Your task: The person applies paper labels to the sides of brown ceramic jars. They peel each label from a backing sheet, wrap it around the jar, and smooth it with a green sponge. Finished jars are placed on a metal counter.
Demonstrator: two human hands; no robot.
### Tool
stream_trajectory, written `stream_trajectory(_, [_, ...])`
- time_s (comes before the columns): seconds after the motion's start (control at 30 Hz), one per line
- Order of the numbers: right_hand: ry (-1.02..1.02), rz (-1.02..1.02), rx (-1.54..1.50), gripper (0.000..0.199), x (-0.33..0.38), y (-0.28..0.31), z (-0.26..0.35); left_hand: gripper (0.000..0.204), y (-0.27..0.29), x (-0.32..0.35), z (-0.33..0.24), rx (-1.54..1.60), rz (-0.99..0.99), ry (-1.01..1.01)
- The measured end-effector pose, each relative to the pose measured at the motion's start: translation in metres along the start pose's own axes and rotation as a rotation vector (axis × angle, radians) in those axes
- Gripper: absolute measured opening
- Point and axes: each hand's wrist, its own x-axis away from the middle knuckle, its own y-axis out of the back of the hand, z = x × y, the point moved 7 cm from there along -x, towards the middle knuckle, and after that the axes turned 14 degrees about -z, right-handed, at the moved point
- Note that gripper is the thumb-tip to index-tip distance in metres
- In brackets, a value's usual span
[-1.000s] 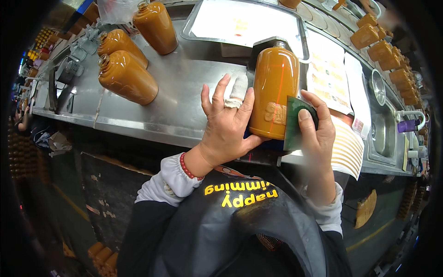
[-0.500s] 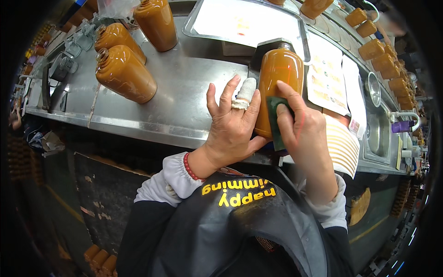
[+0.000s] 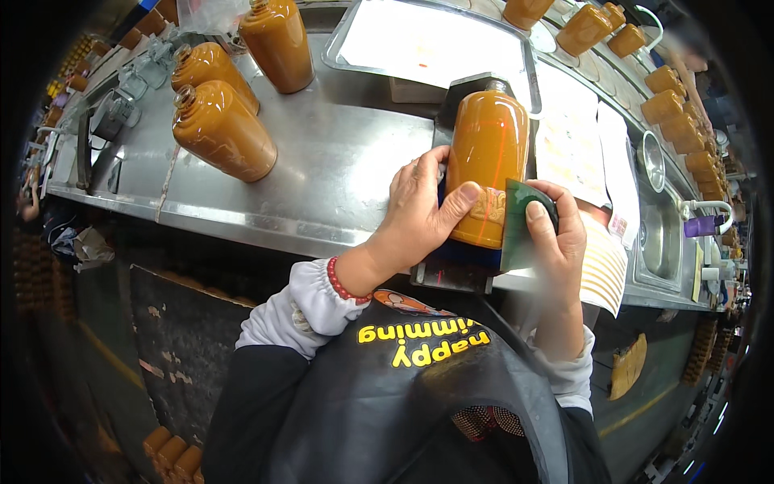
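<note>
An amber-brown glazed bottle [image 3: 485,133] lies in a dark cradle [image 3: 476,81], its neck pointing away from me. Thin red light lines cross its surface. A small patterned decal [image 3: 489,205] sits on its lower part. My left hand [image 3: 418,208] grips the bottle's left side, the thumb pressed at the decal's left edge and the other fingers partly hidden behind the bottle. In my right hand [image 3: 562,238], pinched between thumb and fingers, is a flat green scraper [image 3: 518,230], its edge at the bottle's lower right side.
Three more brown bottles [image 3: 226,133] stand to the left on the steel worktop [image 3: 339,153]. A bright white tray [image 3: 435,44] is behind the cradle. Decal sheets [image 3: 568,133] and a striped sheet [image 3: 601,262] lie right, before a steel sink [image 3: 661,246]. Several bottles [image 3: 584,31] line the far right.
My left hand has closed around the bottle, its raised fingers now at the side and its thumb on the decal. My right hand with the scraper has shifted right, uncovering the decal.
</note>
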Motion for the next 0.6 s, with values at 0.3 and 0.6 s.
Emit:
stream_trajectory(0.3, [-0.002,0.031,-0.025,0.021,0.0,-0.002,-0.004,0.074,-0.002,0.001,0.018,0.22,0.181,0.153])
stream_trajectory(0.6, [-0.013,0.011,-0.025,0.023,0.0,-0.001,-0.002,0.07,-0.001,0.04,-0.058,-0.451,0.026,-0.664])
